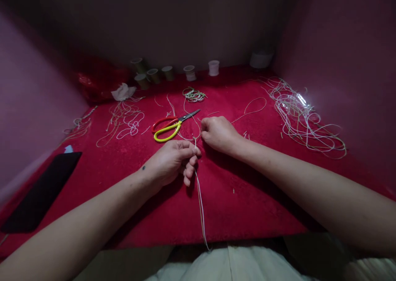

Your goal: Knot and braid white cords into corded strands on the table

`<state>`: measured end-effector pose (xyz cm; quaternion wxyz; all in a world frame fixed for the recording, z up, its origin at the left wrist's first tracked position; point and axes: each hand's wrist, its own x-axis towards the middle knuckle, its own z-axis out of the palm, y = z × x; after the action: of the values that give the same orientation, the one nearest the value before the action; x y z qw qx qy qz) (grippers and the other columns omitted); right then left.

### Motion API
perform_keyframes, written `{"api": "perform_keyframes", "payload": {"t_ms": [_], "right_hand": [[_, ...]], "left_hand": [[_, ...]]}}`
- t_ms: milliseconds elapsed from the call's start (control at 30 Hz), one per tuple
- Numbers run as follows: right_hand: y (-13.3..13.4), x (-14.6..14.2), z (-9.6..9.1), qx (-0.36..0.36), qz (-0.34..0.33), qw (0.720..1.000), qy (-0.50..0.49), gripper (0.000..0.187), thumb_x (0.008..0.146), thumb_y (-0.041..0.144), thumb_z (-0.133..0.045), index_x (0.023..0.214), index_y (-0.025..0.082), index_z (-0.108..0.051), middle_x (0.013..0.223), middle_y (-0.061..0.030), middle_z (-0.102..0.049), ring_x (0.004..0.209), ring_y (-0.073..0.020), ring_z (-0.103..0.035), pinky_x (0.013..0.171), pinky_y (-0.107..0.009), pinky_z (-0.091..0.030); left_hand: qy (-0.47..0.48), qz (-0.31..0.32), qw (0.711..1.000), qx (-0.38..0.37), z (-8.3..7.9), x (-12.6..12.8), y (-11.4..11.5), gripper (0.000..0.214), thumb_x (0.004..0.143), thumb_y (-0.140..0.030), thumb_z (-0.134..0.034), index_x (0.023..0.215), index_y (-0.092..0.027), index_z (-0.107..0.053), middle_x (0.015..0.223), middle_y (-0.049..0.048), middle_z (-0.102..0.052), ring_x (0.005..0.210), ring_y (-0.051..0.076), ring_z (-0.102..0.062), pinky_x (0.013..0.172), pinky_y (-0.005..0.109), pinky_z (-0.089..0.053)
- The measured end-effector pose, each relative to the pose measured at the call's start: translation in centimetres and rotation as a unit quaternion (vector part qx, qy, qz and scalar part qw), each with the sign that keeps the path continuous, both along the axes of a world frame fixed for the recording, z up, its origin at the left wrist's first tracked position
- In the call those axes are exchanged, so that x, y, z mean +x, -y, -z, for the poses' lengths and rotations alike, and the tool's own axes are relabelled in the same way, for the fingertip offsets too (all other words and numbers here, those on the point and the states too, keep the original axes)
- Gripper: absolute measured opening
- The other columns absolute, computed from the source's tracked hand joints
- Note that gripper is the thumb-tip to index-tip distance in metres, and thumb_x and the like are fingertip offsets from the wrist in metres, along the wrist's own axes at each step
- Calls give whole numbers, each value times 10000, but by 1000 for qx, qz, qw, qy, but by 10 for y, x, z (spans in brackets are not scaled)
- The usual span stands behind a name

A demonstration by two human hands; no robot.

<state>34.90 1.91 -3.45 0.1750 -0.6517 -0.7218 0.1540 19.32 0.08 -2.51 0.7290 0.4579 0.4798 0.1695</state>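
Thin pale cords (200, 198) run from my left hand (177, 159) down over the table's front edge. Thumb and index finger of that hand pinch them near a small knot, while the other fingers curl loosely below. Just right of it, my right hand (218, 133) is closed, its fingertips by a loop of cord that arcs above the knot. A cord also trails from behind this hand to the upper right. Close beyond my left hand lie scissors (176, 126) with one red and one yellow handle, blades pointing right.
Red cloth (247, 206) covers the table. Spools (189, 72) stand along the back, near a bundle of green-white knotted cord (194, 95). Tangled cords (297, 116) lie right, more cords (130, 120) left. A black flat object (41, 192) rests at the left edge.
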Motion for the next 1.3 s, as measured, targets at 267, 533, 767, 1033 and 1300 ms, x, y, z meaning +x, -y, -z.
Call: {"api": "perform_keyframes", "payload": {"t_ms": [267,533,767,1033,1300], "right_hand": [[7,6,1,-11,-26,998,-65,178,737,154,-514,762,152,-691,702,-61,-642,614,-112,-500,578,-250,-319],[7,4,-1,-29,-4,998,-55,179,754,213,-536,758,162,-707,675,-63,-634,593,-118,-492,557,-260,-303],[3,-4,-6,-59,15,998,0,213,740,189,-524,856,151,-699,783,-114,-657,675,-170,-549,573,-278,-329],[2,-6,-5,-44,9,999,9,244,733,188,-498,875,150,-693,791,-131,-652,709,-206,-571,572,-296,-342],[8,-4,-1,-30,13,999,5,215,762,193,-498,873,158,-679,790,-114,-647,680,-172,-549,546,-270,-315]], "left_hand": [[3,13,1000,-18,0,-3,-1,51,758,-173,-570,761,-122,-569,488,-23,-534,305,96,-475,259,208,-429],[14,38,999,-17,2,0,-4,107,815,-235,-534,791,-131,-539,469,-21,-536,296,117,-488,246,212,-414],[-16,52,999,5,4,1,-1,177,825,-270,-528,702,-153,-477,480,-10,-556,301,128,-503,259,229,-425],[-19,41,999,10,1,1,1,161,810,-255,-537,699,-159,-471,482,-15,-555,303,132,-509,261,233,-429],[-10,57,998,11,2,1,2,148,808,-248,-537,711,-147,-488,510,1,-568,338,129,-532,293,232,-451]]}}
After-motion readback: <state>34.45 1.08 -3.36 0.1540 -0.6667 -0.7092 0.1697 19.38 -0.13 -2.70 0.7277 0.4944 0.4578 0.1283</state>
